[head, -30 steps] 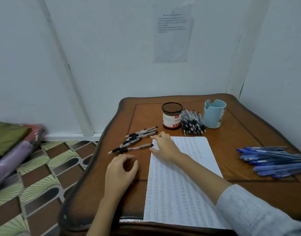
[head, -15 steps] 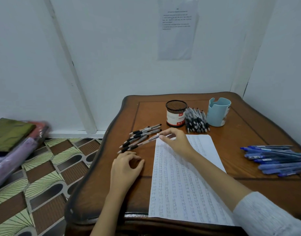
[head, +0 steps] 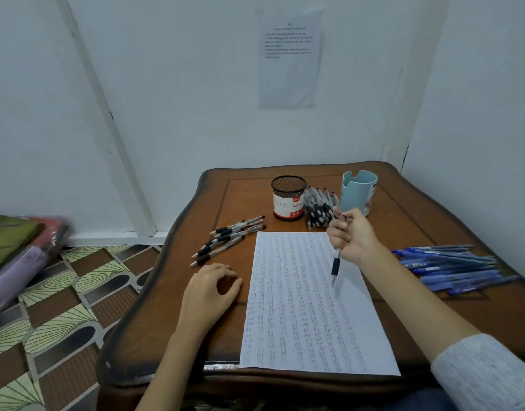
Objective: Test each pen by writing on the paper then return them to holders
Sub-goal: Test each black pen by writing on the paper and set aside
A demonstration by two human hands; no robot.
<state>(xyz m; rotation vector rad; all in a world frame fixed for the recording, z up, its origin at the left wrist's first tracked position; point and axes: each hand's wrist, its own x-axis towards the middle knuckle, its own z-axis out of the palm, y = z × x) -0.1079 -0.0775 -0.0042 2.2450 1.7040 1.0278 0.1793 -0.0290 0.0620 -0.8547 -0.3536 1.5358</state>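
My right hand [head: 352, 235] grips a black-grip pen [head: 335, 266] above the upper right of the paper [head: 299, 307], tip pointing down, just above the sheet. The white sheet is covered in rows of handwriting. My left hand [head: 209, 292] rests on the table left of the paper, fingers loosely curled, holding nothing. Several black pens [head: 228, 237] lie loose beyond my left hand. A black mesh holder [head: 288, 202] and a light blue holder [head: 357, 191] stand at the back, with a bunch of black pens [head: 319, 210] lying between them. Several blue pens [head: 451, 269] lie at the right.
The wooden table [head: 403, 221] stands in a white corner, with a printed sheet [head: 289, 57] taped on the wall. Patterned floor tiles [head: 62, 307] and folded cloth in plastic [head: 15, 247] lie to the left.
My right hand picked one black pen from the loose group on the left and carried it right, over the paper. My left hand stayed put.
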